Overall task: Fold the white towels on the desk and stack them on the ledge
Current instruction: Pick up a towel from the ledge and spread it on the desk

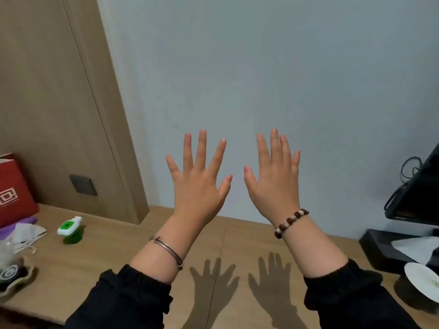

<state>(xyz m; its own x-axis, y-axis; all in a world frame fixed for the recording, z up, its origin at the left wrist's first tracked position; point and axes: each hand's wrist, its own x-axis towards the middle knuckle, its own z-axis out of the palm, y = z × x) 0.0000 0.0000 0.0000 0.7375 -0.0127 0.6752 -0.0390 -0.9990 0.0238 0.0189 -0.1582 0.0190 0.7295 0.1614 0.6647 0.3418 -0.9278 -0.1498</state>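
My left hand (198, 181) and my right hand (275, 179) are raised side by side in front of the pale wall, backs toward me, fingers spread straight, holding nothing. They hover above the wooden desk (223, 245) and cast two shadows on it. A metal bangle circles my left wrist and a bead bracelet my right. No white towel shows in this view.
A red box (14, 191), purple and white items, a green-and-white object (70, 227) and a dish lie at the desk's left. At the right stand a black tray (389, 248), a white plate (422, 283) and a dark device with cables (413, 195).
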